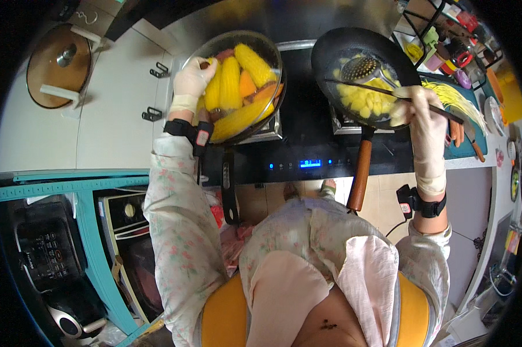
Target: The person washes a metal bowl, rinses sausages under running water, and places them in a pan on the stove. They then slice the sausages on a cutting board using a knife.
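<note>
My left hand (192,80), in a pale glove, is at the left side of a deep round pan (281,97). Its fingers pinch a small brown item (205,65), too covered to name. Corn cobs (230,82) and orange sweet potato pieces (246,84) fill this pan. Dark chopsticks (360,85) are in my gloved right hand (419,106), reaching across a black frying pan (326,54). Peeled yellow potato-like chunks (365,102) sit in liquid there. A perforated metal skimmer (359,69) rests among them, its handle running to my right fingertips; whether I grip it is unclear.
The frying pan's wooden handle (360,173) sticks out past the black cooktop (304,108) towards me. A black pan handle (229,191) juts out at left. Right of the cooktop, a cutting board (482,139) bears yellow chives (454,97), sausages (457,132) and a knife (475,141).
</note>
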### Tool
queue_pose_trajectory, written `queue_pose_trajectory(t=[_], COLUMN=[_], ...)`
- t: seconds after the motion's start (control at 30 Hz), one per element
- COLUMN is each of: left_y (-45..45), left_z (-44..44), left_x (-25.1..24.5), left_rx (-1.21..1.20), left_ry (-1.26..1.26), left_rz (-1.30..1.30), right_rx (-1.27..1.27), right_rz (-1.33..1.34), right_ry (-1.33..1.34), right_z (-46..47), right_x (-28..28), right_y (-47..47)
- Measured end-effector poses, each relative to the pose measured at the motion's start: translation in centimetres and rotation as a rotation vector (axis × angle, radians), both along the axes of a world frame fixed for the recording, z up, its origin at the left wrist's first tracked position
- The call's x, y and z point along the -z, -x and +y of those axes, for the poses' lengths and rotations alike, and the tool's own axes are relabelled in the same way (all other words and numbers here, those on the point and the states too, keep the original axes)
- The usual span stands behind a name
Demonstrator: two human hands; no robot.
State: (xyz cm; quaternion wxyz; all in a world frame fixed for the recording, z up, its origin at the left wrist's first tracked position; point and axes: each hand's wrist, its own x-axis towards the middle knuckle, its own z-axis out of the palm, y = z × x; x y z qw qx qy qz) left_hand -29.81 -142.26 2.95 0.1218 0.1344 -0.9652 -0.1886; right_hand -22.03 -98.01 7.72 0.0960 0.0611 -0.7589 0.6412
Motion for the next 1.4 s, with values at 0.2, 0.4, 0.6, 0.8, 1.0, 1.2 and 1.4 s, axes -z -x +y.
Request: queue_pose_trajectory(t=[0.2, 0.4, 0.6, 0.8, 1.0, 1.2, 1.4], left_y=[-0.8, -1.5, -1.5, -1.4, -1.4, -1.3, -0.8], left_z=[-0.9, -1.5, -1.8, -2.4, -2.9, -3.0, -3.2], left_x=[-2.8, -4.6, -4.8, -4.9, -4.9, -5.1, -4.7], left_rx=[0.047, 0.074, 0.104, 0.061, 0.084, 0.082, 0.085], left_ry=[-0.410, -0.551, -0.577, -0.670, -0.686, -0.687, -0.711], left_rz=[0.005, 0.028, 0.046, 0.051, 0.095, 0.067, 0.069], right_rx=[-0.422, -0.520, -0.528, -0.502, -0.474, -0.477, -0.456], right_rz=[-0.201, -0.049, -0.011, -0.009, 0.026, 0.036, 0.178], right_ry=[0.095, -0.072, -0.178, -0.244, -0.198, -0.171, -0.231], right_z=[-8.9, -14.4, -15.7, -16.5, -15.8, -16.7, -17.5], right_x=[1.4, 3.2, 2.5, 2.1, 1.9, 2.7, 4.1], right_y=[1.5, 3.1, 3.5, 3.6, 3.3, 2.5, 2.6])
